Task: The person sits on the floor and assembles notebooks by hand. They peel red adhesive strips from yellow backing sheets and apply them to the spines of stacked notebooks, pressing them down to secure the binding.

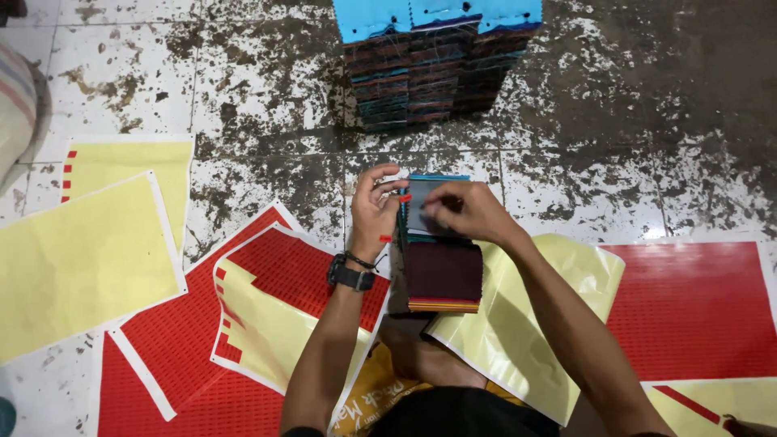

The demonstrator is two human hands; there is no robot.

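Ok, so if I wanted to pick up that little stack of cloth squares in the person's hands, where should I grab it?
Probably by the long side edges of the swatch stack, one hand from each side. The left hand already steadies its left edge, while the right hand works on the top piece. The near end looks loose and layered, so pinching there might fan the pieces apart.

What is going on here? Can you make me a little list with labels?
Place: tiled floor, dirty and speckled
Left hand: grips the left edge of a swatch stack, a small red sticker at its fingertips
Right hand: presses on the stack's grey top piece
Wrist: black watch on the left arm
Behind: bigger pile of swatches, blue on top
Around: red sheets and yellow sheets spread flat
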